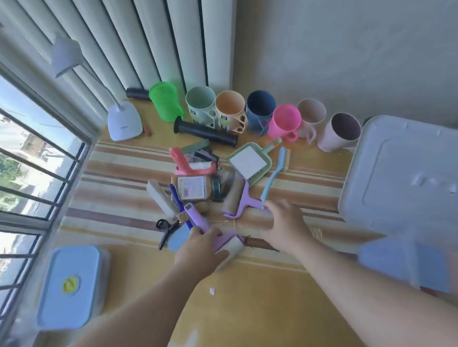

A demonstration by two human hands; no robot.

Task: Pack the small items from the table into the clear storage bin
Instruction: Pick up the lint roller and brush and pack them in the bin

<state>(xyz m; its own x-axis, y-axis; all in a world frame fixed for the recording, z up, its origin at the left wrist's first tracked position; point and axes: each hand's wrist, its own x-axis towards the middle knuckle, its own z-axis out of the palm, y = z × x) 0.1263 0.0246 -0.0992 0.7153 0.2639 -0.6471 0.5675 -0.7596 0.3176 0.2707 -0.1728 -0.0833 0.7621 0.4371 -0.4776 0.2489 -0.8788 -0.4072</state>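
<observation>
A heap of small items lies mid-table: a glass jar on its side, a green hand mirror, a light blue brush, a pink roller handle. My left hand is closed on a purple lint roller at the heap's near edge. My right hand grips the handle end of a second purple roller. The clear storage bin stands at the right edge, blurred, under its grey lid.
A row of coloured cups and a green jug line the far wall. A black tube lies before them. A white desk lamp stands far left, and a blue lidded box sits near the window.
</observation>
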